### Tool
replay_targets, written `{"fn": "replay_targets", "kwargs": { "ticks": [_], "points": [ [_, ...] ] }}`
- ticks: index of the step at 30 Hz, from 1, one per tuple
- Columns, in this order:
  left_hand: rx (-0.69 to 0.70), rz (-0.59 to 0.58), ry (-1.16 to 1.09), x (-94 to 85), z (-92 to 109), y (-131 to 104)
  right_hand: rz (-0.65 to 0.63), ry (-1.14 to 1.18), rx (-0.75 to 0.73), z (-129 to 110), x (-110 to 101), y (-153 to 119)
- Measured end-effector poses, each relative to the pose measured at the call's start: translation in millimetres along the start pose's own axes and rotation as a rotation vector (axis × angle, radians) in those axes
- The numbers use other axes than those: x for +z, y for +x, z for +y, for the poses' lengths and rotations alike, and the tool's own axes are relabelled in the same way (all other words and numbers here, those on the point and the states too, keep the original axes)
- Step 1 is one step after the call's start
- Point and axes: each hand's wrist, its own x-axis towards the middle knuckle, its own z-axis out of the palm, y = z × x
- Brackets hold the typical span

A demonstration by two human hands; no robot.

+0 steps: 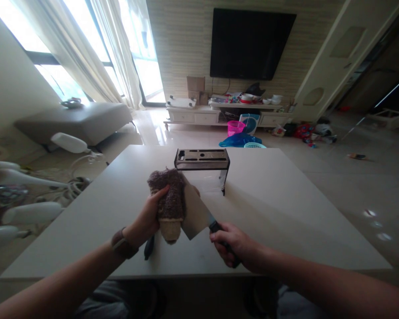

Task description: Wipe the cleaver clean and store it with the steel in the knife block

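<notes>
My left hand (149,215) is closed around a fuzzy brown cloth (173,199) with a lighter tan end hanging down. In my right hand (233,243) I grip the black handle of a cleaver (196,215). The broad blade slants up to the left, and its left side meets the cloth. Part of the blade is hidden behind the cloth. Just beyond stands a knife rack (202,165) with a slotted dark top and clear sides. A black handle (149,249) lies on the table below my left wrist; the rest of it is hidden.
The white table (269,212) spreads out under both hands. White lamp arms (33,212) crowd its left side. Beyond the far edge are a pink basket (235,128), a blue plastic bag (241,140) and a low TV cabinet (193,116). A grey bench (76,122) stands by the window.
</notes>
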Motion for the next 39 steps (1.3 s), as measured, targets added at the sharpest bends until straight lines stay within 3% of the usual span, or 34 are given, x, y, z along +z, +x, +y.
{"fn": "replay_targets", "kwargs": {
  "ticks": [7,14,26,39],
  "points": [
    [0.051,0.063,-0.077,1.8,16.3,-2.3,-0.016,-0.006,-0.023,-1.4,3.2,-3.1],
    [0.123,0.036,-0.102,0.4,20.5,-2.0,-0.007,0.014,-0.006,2.1,5.3,-9.6],
    [-0.061,0.002,0.025,8.3,-9.8,-14.0,-0.043,0.073,0.013,5.2,5.6,-4.7],
    [0.061,0.051,-0.155,6.4,22.9,-11.1,-0.084,0.048,-0.050,0.5,3.1,-4.3]
  ]
}}
